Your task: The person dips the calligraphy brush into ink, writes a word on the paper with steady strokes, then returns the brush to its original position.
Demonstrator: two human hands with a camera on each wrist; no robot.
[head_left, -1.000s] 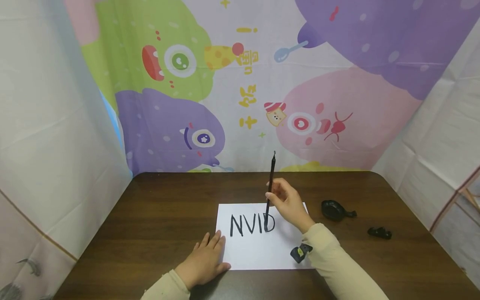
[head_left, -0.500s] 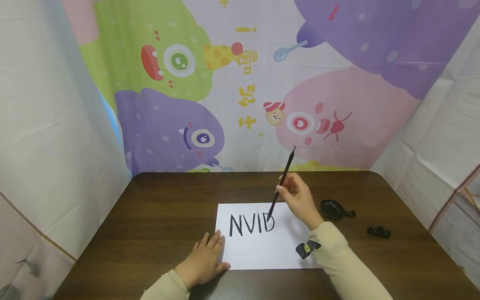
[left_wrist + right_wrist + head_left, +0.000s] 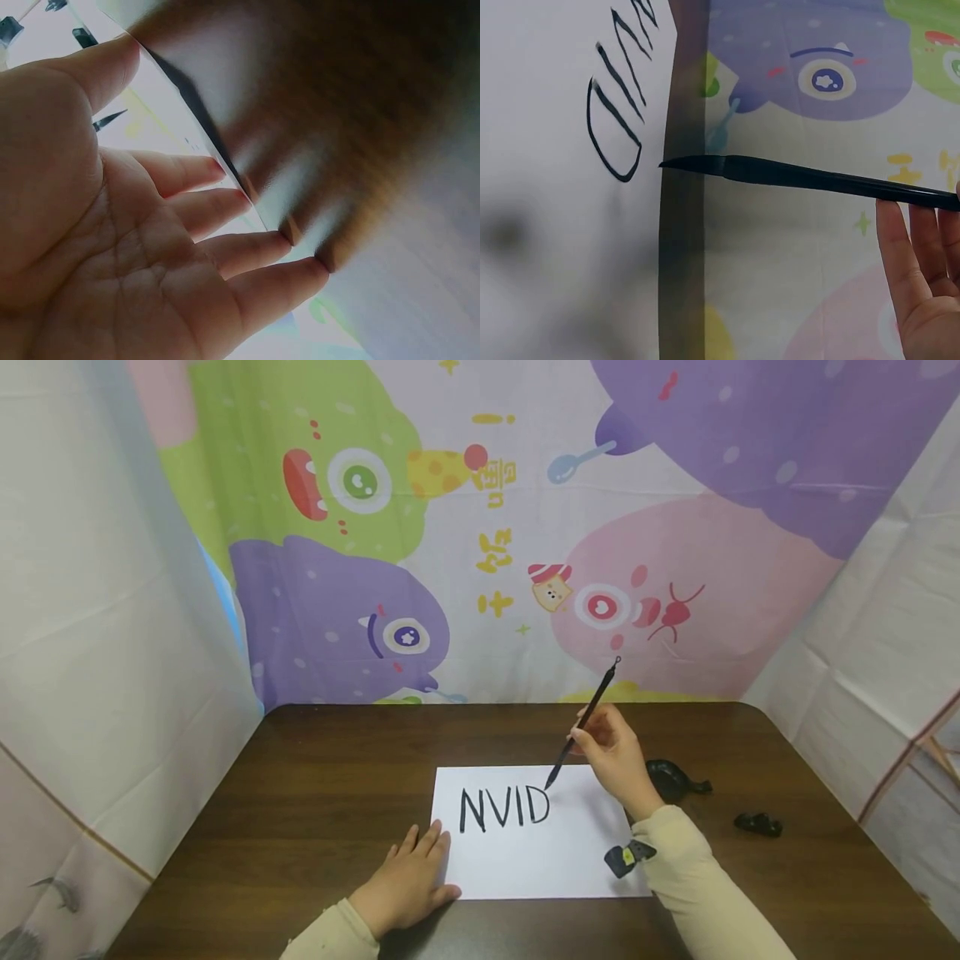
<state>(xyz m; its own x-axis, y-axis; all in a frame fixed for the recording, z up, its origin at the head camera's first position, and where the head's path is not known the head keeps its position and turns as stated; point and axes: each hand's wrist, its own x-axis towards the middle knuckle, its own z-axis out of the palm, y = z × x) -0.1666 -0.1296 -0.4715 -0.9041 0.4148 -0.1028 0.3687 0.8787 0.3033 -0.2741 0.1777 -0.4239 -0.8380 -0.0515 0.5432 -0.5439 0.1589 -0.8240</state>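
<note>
My right hand (image 3: 617, 760) pinches a dark writing brush (image 3: 588, 714) by its handle, the shaft leaning to the upper right. In the right wrist view the black tip of the brush (image 3: 694, 164) looks raised off the paper, close to the letter D. The white sheet of paper (image 3: 525, 868) bears the black painted letters NVID (image 3: 504, 810). At its left edge my left hand (image 3: 408, 877) lies with straight fingers, pressing the sheet and the table. In the left wrist view the left hand's fingers (image 3: 255, 300) are spread along the paper's edge.
To the right of the paper sits a black ink dish (image 3: 671, 779), partly covered by the right hand. Beyond it lies a small black brush rest (image 3: 759, 824). The brown table (image 3: 322, 760) ends at a cartoon-printed curtain (image 3: 517, 668).
My right hand has moved right with the brush, which now leans further over to the right. Its tip has come off the D's lower left and up to the right. The left hand is still.
</note>
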